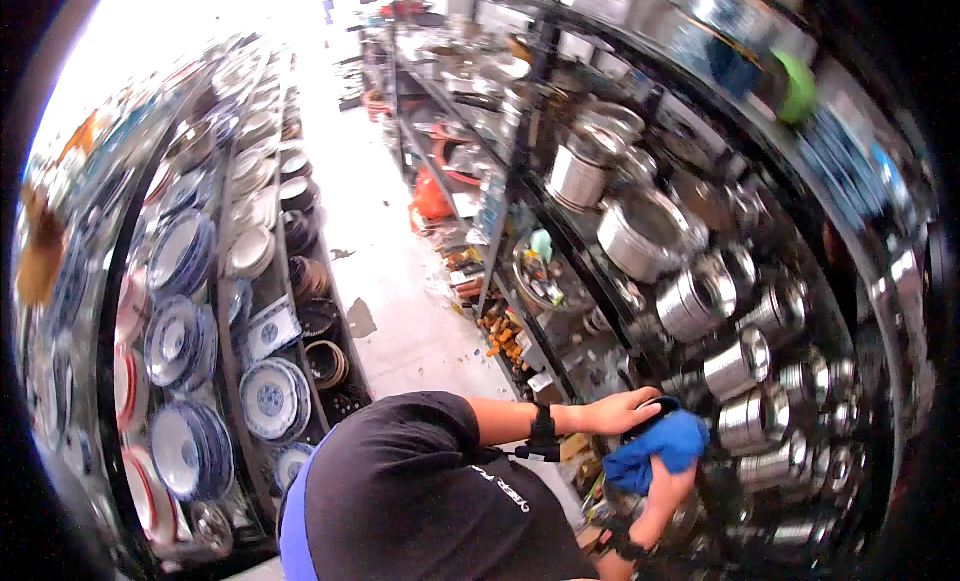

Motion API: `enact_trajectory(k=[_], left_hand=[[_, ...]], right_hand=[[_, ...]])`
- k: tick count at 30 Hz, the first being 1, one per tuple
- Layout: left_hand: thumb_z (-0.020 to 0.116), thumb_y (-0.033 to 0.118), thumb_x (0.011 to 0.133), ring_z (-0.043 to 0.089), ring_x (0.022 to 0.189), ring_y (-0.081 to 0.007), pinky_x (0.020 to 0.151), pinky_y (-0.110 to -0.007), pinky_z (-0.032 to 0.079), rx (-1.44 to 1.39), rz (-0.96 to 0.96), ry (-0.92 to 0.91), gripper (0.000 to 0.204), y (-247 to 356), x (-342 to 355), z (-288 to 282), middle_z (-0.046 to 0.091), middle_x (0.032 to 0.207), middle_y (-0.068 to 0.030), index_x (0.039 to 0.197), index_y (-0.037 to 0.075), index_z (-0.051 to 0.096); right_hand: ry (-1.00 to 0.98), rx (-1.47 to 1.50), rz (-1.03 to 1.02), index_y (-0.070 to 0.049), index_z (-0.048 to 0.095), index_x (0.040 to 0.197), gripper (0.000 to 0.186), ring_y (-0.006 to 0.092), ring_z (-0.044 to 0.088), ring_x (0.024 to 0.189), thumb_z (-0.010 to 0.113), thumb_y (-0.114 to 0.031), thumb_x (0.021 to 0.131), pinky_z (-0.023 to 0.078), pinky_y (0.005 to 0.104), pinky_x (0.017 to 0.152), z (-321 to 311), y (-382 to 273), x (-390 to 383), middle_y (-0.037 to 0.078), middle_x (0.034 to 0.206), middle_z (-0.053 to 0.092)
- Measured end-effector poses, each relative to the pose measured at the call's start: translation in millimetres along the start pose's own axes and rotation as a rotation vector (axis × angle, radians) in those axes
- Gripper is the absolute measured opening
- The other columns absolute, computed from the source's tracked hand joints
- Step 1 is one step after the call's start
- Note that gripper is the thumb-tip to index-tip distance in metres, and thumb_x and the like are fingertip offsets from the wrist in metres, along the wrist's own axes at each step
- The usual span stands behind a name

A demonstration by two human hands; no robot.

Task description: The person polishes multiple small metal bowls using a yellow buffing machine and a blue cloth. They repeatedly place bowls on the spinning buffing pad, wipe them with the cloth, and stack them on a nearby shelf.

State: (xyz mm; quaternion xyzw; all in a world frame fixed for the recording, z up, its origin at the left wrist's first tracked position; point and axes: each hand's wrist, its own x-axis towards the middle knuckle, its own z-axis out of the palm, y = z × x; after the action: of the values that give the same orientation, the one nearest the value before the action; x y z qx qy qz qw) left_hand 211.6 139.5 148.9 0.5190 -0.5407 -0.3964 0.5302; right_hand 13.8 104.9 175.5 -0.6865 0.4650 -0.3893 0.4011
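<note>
I'd call this wiping: my left grip [622, 413] holds a dark item [652, 418] near the metal pots [745, 421], the blue cloth [660, 443] beside it hides my right grip [673, 478], whose closure I can't tell, and next probably calls for steady rubbing

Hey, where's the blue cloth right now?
In the head view, the blue cloth is at lower right, at the right hand, just below the left hand and left of the shiny metal pots.
</note>
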Motion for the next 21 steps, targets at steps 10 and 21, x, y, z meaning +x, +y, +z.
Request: enact_trajectory(k=[10, 21], left_hand=[[0.049, 0.035, 0.097, 0.063, 0.099, -0.0362, 0.085, -0.040, 0.049, 0.255, 0.176, -0.255, 0.037, 34, 56, 45, 0.066, 0.104, -0.0201, 0.115, 0.006, 0.063], [0.046, 0.037, 0.099, 0.057, 0.089, -0.0142, 0.083, -0.030, 0.045, -0.041, -0.042, -0.367, 0.045, 29, 116, 227, 0.065, 0.099, -0.0123, 0.117, -0.003, 0.059]], right_hand=[[-0.445, -0.386, -0.332, -0.006, 0.063, 0.103, 0.038, 0.0362, 0.061, 0.097, 0.070, -0.016, 0.067, 0.049, 0.0429, 0.082, -49, 21, -5, 0.016, 0.108, 0.064], [0.129, -0.296, -0.071, -0.004, 0.061, 0.113, 0.049, 0.0330, 0.061, 0.104, 0.074, -0.015, 0.068, 0.048, 0.0379, 0.089, -180, 44, -88, 0.016, 0.112, 0.063]])
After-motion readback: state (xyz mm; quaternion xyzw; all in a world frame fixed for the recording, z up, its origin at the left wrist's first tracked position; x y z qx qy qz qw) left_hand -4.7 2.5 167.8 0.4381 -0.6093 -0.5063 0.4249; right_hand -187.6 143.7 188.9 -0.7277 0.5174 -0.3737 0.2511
